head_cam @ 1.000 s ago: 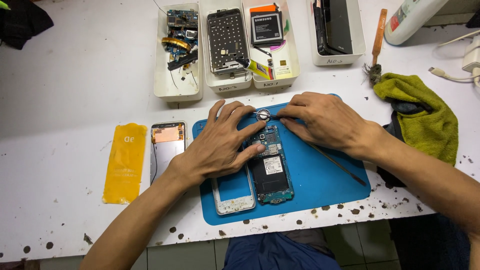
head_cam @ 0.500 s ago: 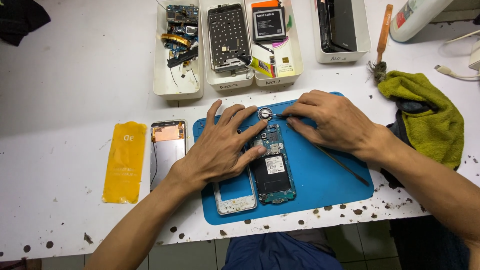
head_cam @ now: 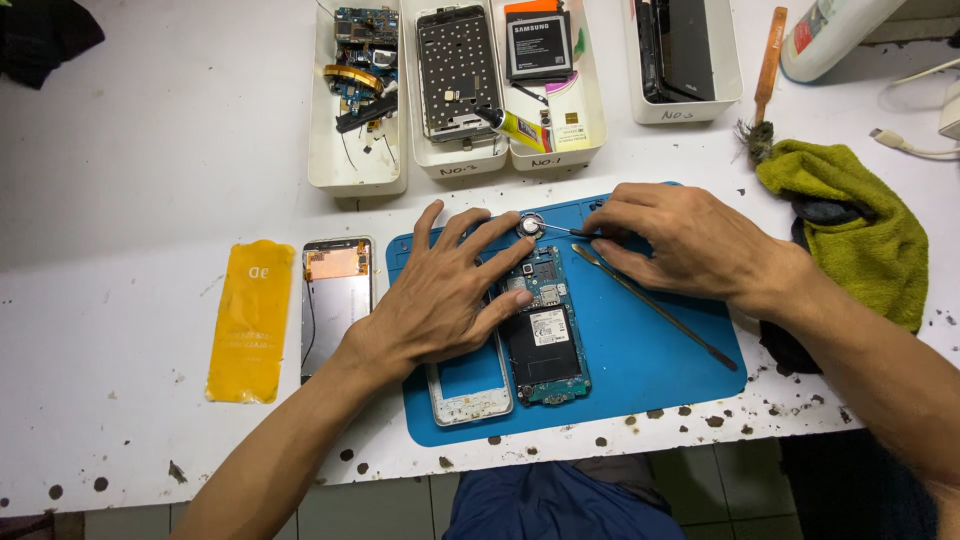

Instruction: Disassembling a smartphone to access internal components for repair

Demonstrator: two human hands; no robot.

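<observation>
An opened phone with its dark circuit board (head_cam: 547,342) lies on a blue mat (head_cam: 660,360), beside a white phone frame (head_cam: 470,392). My left hand (head_cam: 445,295) is spread flat over both, fingers apart, pressing them down. My right hand (head_cam: 685,245) pinches thin tweezers (head_cam: 566,232). Their tip touches a small round metal part (head_cam: 530,225) at the phone's top end, just past my left fingertips.
A thin metal pry tool (head_cam: 655,305) lies on the mat under my right hand. A detached screen (head_cam: 335,300) and a yellow film (head_cam: 250,320) lie to the left. White trays (head_cam: 357,175) of phone parts stand behind. A green towel (head_cam: 865,225), a brush (head_cam: 767,70) and a white bottle (head_cam: 830,35) are at the right.
Both hands stay where they were, the tweezers still at the round part. Only the view has shifted slightly.
</observation>
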